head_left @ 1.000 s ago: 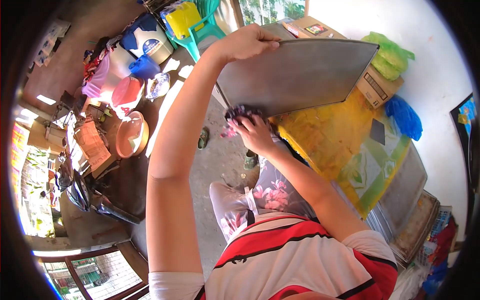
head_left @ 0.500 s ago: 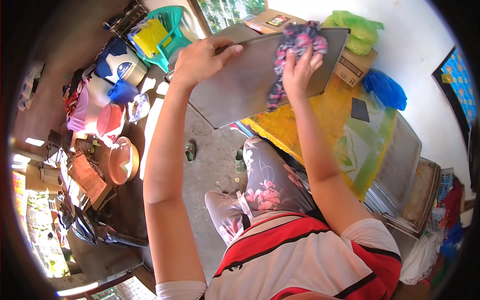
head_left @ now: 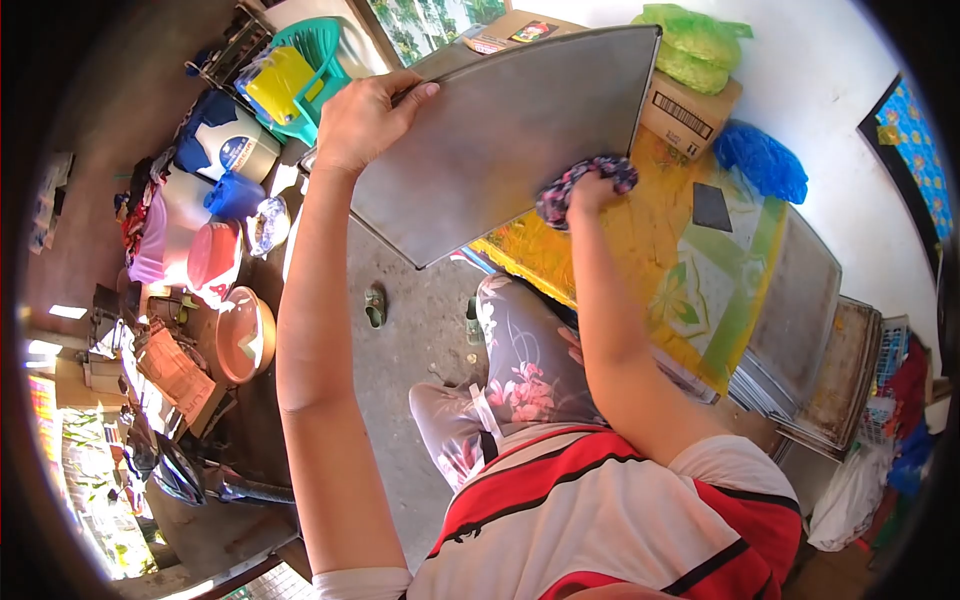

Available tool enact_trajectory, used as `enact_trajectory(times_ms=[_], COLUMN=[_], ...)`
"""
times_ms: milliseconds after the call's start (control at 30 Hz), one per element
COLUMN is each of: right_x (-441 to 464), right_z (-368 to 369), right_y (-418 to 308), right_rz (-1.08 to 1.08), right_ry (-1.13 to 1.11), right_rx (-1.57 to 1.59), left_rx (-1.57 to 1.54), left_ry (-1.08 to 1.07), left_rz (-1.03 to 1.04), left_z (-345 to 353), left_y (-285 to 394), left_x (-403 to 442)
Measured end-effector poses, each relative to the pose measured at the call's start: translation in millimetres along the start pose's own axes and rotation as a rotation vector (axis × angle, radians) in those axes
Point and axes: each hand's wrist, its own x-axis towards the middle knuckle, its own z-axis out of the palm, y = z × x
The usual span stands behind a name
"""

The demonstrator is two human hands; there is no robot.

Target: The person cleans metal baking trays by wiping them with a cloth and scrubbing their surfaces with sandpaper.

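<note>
A flat grey metal tray is held up at a tilt above the table's near left corner. My left hand grips its upper left edge, thumb on the near face. Bunched in my right hand is a dark cloth with pink patches, pressed at the tray's lower right edge. The fingers of that hand are mostly hidden by the cloth.
A yellow-stained table bears a small dark plate, a cardboard box and a blue bag. Stacked trays lie at the right. Basins, including an orange one, and a green chair are left.
The cloth in my right hand went from the tray's lower left up to its upper right, then down to the lower right edge. My left hand still holds the tray, which is tilted differently.
</note>
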Motion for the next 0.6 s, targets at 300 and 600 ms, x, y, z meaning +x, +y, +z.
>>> enact_trajectory(times_ms=[300, 600], right_x=[-231, -236], right_z=[-27, -76], right_y=[19, -20], right_rz=[-0.902, -0.037], right_ry=[-0.564, -1.362], right_rx=[-0.631, 0.354], left_rx=[0.137, 0.173], left_ry=[-0.004, 0.037], left_rz=[-0.084, -0.028], left_z=[2, 7], left_y=[5, 0], left_x=[-2, -5])
